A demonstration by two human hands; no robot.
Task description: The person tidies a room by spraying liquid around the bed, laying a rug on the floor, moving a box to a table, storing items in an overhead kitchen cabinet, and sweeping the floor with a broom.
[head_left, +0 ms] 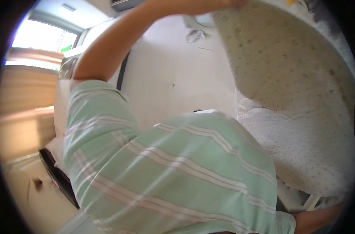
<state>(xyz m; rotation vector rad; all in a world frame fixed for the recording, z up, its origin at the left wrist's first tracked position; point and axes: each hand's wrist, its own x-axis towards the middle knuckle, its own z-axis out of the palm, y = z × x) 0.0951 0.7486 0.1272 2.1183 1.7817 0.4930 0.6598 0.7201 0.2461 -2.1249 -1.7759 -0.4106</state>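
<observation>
My left arm reaches up across the view, and my left hand (pixel 236 3) is cut off by the top edge. It appears closed at the border of a cream quilt (pixel 275 50) with a small printed pattern. From there the quilt hangs as a raised, shaded sheet. Its lower part (pixel 302 148) lies brighter and puckered over a bed at my right. Only the forearm of my right arm shows, low at the right; the hand is lost past the dark rim of the view.
A pale floor (pixel 158 74) stretches ahead, with a crumpled white cloth (pixel 195 35) on it. A white slatted frame (pixel 312 202) shows under the quilt. At the left are a window (pixel 41 35), a tan curtain (pixel 27 89) and a dark-edged piece of furniture (pixel 58 177).
</observation>
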